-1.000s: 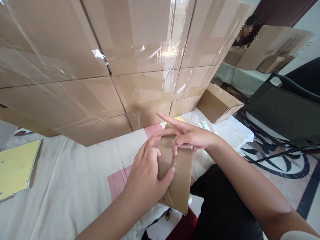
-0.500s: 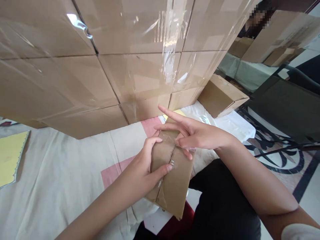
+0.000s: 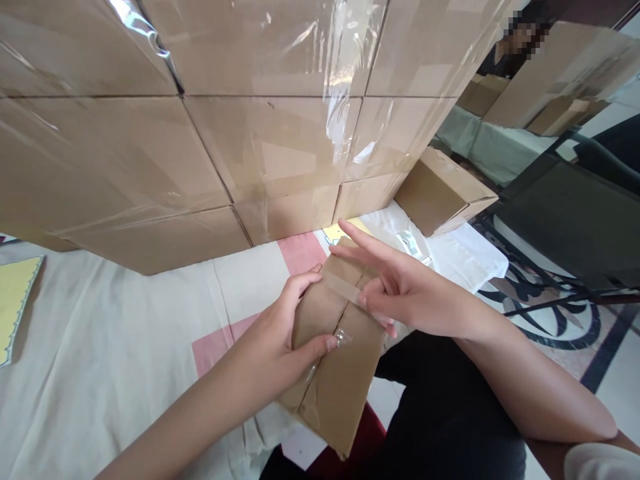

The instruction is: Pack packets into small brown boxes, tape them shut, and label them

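Observation:
A small flat cardboard box (image 3: 345, 380) lies at the near edge of a table covered with a white and pink cloth (image 3: 125, 340). My left hand (image 3: 280, 340) grips the box's left side, thumb pressed on the centre seam. My right hand (image 3: 400, 287) is over the box's far end, pinching a strip of clear tape (image 3: 343, 288) between thumb and a bent finger while two fingers stick out straight. The strip stretches across the seam towards my left fingertips.
A wall of stacked, taped cardboard boxes (image 3: 225, 113) stands behind the cloth. A loose brown box (image 3: 443, 190) lies at the right. A yellow notebook (image 3: 15, 293) sits at the far left. Another person (image 3: 515, 47) is at the upper right beside more boxes. My dark-clothed lap (image 3: 450, 413) is below.
My right hand has drawn back to the right, pulling a strip of clear tape across the box. The box has shifted slightly towards me. My left hand keeps its grip.

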`<state>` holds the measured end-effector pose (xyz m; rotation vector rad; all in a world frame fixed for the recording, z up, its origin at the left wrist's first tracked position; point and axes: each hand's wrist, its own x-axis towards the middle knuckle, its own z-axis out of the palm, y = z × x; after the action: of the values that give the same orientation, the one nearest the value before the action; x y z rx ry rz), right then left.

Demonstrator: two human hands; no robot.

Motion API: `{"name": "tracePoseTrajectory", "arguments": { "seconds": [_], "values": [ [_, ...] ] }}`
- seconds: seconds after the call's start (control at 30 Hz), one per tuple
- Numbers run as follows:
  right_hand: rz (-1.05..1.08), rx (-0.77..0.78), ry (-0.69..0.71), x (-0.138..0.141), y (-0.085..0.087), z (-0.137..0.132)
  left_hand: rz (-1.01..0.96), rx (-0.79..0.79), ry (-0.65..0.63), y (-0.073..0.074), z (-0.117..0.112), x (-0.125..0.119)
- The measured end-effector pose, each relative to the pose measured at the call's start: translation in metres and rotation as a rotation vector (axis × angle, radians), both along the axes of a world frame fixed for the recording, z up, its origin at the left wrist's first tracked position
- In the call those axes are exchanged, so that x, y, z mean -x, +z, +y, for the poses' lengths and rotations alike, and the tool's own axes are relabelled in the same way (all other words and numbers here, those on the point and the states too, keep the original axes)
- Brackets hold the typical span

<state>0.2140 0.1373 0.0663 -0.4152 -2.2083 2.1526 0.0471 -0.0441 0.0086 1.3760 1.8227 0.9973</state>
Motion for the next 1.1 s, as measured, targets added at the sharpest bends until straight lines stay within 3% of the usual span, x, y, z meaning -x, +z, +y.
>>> {"name": "tracePoseTrajectory", "arguments": {
  "seconds": [0.37,0.57,0.77,1.1],
  "values": [
    [0.018,-0.154,-0.087,-0.027,-0.008,-0.007,0.094,0.023,0.024,0.002,-0.002,-0.002],
    [0.158,-0.452,-0.079,-0.032,-0.009,-0.013,0.071,0.018,0.013,0.004,-0.001,-0.003],
    [0.171,-0.737,-0.098,-0.036,-0.008,-0.017,-0.033,0.167,0.03,0.014,0.0,-0.005],
    [0.159,-0.892,-0.073,-0.036,-0.008,-0.017,-0.07,0.15,0.055,0.011,0.0,-0.005]
  ]
}}
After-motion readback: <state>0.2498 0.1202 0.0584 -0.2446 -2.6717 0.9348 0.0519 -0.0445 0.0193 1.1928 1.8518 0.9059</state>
